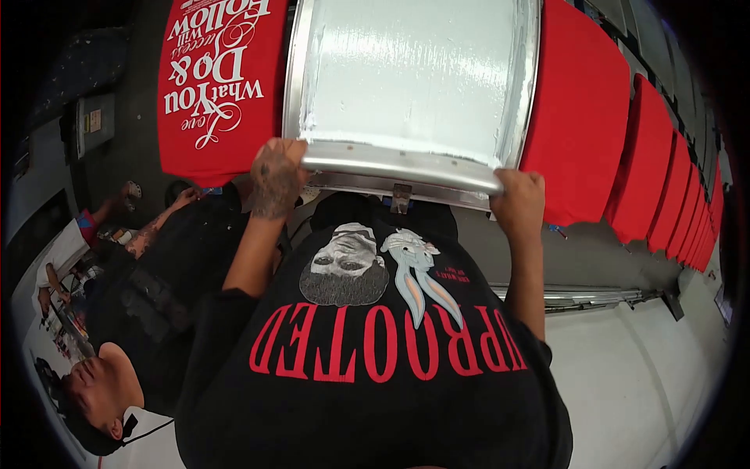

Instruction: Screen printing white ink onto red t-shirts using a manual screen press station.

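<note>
Both my hands are closed around the ends of a wide silver squeegee (402, 166). My left hand (277, 178) grips its left end, and my right hand (522, 202) wraps round the right one. The squeegee lies across the near end of a metal-framed printing screen (296, 66). White ink (406, 74) coats the screen's mesh, with thicker streaks along the sides. The squeegee's lower edge is hidden. Below it, a metal clamp (401, 198) shows at the screen's near side.
Left of the screen hangs a red shirt (176, 144) with white lettering. On the right, a plain red shirt (574, 117) leads a curving row of several more. A person in black (160, 289) works close by on my left. A metal rail (582, 298) runs low at right.
</note>
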A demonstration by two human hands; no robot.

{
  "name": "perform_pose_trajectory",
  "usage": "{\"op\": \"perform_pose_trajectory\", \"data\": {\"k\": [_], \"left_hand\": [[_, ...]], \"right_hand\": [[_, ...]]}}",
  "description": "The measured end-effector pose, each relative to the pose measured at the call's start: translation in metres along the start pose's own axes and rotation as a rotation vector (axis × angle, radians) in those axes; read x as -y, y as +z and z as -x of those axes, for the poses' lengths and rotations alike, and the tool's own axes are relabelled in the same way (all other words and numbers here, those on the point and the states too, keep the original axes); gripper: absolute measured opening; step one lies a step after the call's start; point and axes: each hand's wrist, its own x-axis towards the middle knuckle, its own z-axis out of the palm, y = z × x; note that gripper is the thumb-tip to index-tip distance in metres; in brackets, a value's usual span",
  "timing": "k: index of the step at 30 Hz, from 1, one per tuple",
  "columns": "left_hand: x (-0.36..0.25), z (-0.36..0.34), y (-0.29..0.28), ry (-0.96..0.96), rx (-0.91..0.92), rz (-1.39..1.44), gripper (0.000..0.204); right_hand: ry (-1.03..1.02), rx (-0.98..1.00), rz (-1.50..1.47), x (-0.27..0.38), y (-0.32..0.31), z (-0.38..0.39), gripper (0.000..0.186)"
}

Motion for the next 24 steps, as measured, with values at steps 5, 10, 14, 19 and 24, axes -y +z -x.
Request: {"op": "perform_pose_trajectory", "data": {"k": [5, 10, 14, 19, 24], "left_hand": [[-0.006, 0.025, 0.009, -0.053, 0.1, 0.073, 0.04], [-0.011, 0.029, 0.019, -0.026, 0.094, -0.129, 0.028], [-0.002, 0.051, 0.04, 0.038, 0.095, 0.03, 0.012], [-0.006, 0.043, 0.034, -0.028, -0.002, 0.102, 0.016], [-0.004, 0.045, 0.037, 0.012, -0.021, 0.161, 0.025]], "right_hand": [[0.105, 0.044, -0.014, 0.016, 0.017, 0.024, 0.024], [0.038, 0.141, 0.017, 0.006, 0.029, 0.018, 0.023], [0.037, 0.016, 0.011, 0.006, 0.047, 0.048, 0.029], [0.133, 0.042, 0.025, 0.01, 0.049, 0.04, 0.025], [0.179, -0.083, 0.026, 0.017, 0.063, 0.042, 0.017]]}}
